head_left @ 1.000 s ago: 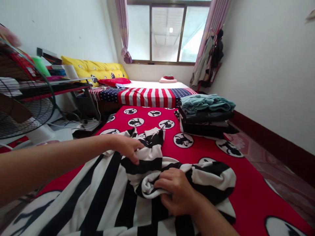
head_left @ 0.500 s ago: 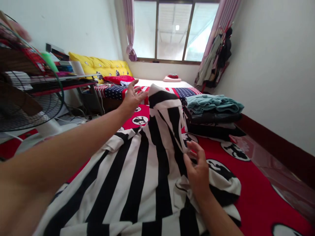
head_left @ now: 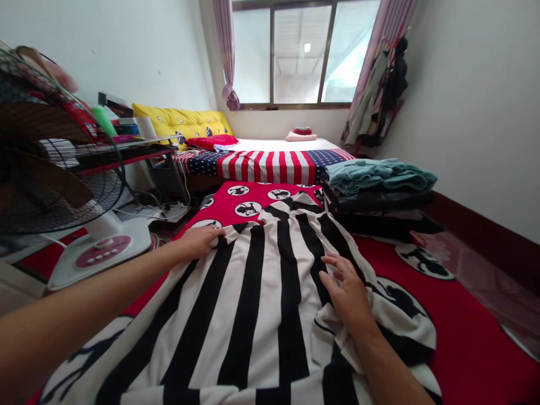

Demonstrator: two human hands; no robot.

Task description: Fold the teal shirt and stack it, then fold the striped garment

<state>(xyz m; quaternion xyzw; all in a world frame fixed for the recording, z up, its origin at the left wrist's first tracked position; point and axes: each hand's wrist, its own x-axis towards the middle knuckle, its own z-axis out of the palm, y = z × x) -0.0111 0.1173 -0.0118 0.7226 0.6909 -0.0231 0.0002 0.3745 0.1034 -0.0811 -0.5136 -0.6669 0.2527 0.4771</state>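
Observation:
A black-and-white striped shirt (head_left: 248, 304) is spread over a red cloth (head_left: 476, 332) printed with black figures in white circles. Its collar (head_left: 291, 208) lies at the far end, pointing away from me. My left hand (head_left: 201, 242) is closed at the shirt's left shoulder edge, fingertips on the fabric. Over the right half of the shirt is my right hand (head_left: 348, 289), fingers apart and slightly curved, holding nothing. Bunched striped fabric (head_left: 405, 326), seemingly a sleeve, lies beside my right wrist.
Folded clothes (head_left: 379, 180), teal on top of black, are stacked at the right. A fan (head_left: 101, 242) stands at the left near a cluttered desk (head_left: 139, 149). Beyond is a bed with a flag-patterned cover (head_left: 270, 166). Clothes hang (head_left: 375, 95) by the window.
The collar, raised before, now lies down flat. My left hand has come down from the air onto the shirt's left shoulder. My right hand has moved off the collar opening's edge.

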